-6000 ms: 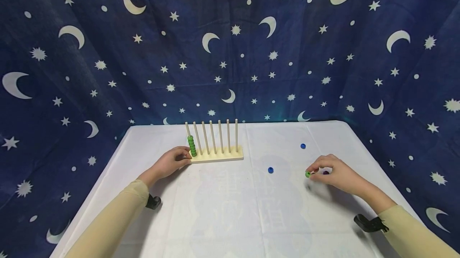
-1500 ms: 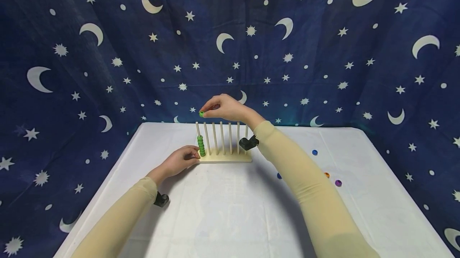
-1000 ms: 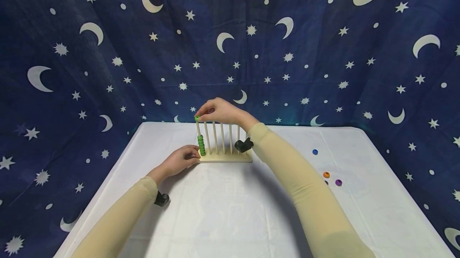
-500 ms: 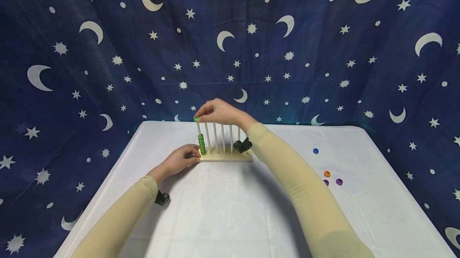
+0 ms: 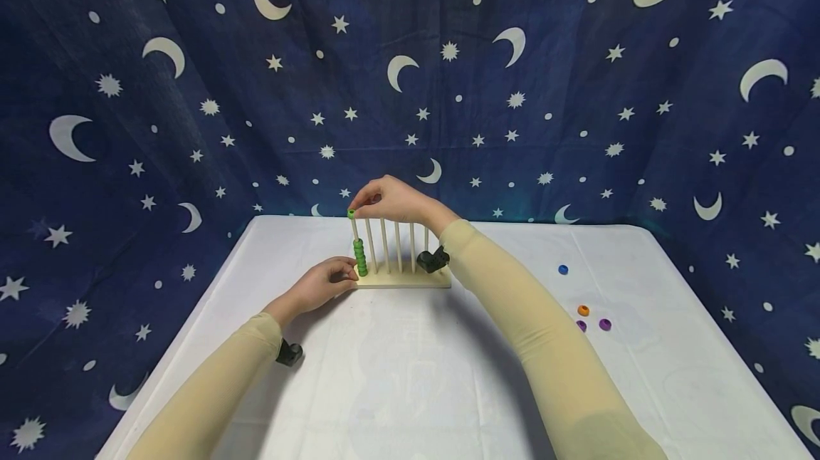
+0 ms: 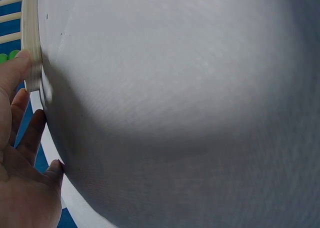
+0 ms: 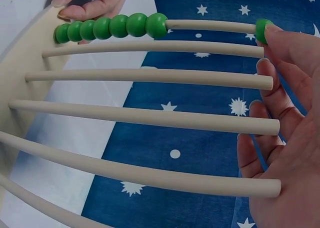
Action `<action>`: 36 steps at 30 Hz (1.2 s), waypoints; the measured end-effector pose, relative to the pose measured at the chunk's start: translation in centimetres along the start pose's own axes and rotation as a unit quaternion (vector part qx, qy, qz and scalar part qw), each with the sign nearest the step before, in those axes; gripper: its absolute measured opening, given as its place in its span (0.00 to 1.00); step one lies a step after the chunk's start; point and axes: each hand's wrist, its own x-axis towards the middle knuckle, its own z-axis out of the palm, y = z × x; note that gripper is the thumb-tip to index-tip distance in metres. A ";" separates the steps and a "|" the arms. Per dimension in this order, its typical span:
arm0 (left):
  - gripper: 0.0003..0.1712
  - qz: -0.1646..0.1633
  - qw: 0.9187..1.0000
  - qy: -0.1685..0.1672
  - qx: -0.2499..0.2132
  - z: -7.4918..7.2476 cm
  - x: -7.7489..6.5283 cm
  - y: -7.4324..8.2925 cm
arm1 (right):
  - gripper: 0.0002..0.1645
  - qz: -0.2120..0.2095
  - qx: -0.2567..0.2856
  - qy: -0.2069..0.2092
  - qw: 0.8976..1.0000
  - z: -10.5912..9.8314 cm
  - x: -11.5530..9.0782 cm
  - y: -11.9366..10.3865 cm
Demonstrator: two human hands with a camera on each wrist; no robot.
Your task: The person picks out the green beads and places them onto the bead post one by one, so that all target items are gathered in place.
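A wooden abacus with a row of upright pegs stands toward the back left of the table. My left hand grips the left end of its base, thumb in front and fingers behind. Several green beads are stacked at the bottom of the leftmost peg. At that peg's top my right hand pinches one more green bead between thumb and fingers; the bead sits right at the peg's tip. The other pegs in the right wrist view carry no beads. My right forearm covers part of the table in the head view.
On the white-covered table, to the right, lie a blue bead, an orange bead and two purple beads. A dark blue curtain with moons and stars hangs behind the table.
My right hand has carried the green bead from the table's right side to the top of the leftmost peg, where it stays over the last second. The left hand keeps its grip on the base.
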 end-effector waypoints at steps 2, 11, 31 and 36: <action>0.07 0.002 1.000 -0.001 0.001 0.0 0.1 0.0 | 0.11 0.000 -0.001 0.000 1.000 0.0 0.0 0.0; 0.06 0.009 1.000 -0.001 0.005 0.1 0.3 0.1 | 0.11 -0.001 -0.007 0.007 1.000 -0.2 -0.3 0.2; 0.04 0.001 1.000 -0.005 0.029 -0.3 0.4 -0.3 | 0.13 0.031 -0.058 0.088 0.994 -5.2 -6.9 0.0; 0.03 0.001 1.000 -0.001 0.028 -0.2 0.5 -0.5 | 0.14 0.044 -0.071 0.090 0.992 -6.0 -9.1 0.7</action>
